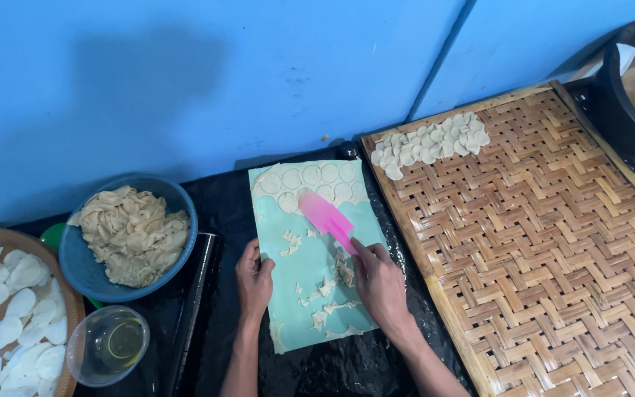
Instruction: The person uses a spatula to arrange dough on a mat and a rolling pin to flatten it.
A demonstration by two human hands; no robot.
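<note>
Both hands work the green mat [310, 257]: the left hand [253, 278] presses flat on its left edge, the right hand [378, 283] grips a pink scraper [325, 215]. Keeping the blade low under the far dough rounds [310, 180] looks wisest, the mat pinned firmly.

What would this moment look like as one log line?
left hand: steadies teal mat edge | right hand: holds pink scraper on mat | dough rounds at mat top | scraps near hands

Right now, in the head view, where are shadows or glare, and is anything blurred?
Head view: a soft dark shadow falls on the blue wall; the black plastic sheet shows small glints; the right hand and pink scraper look sharp; the clear cup reflects a little; the far right edge looks overexposed.
</note>
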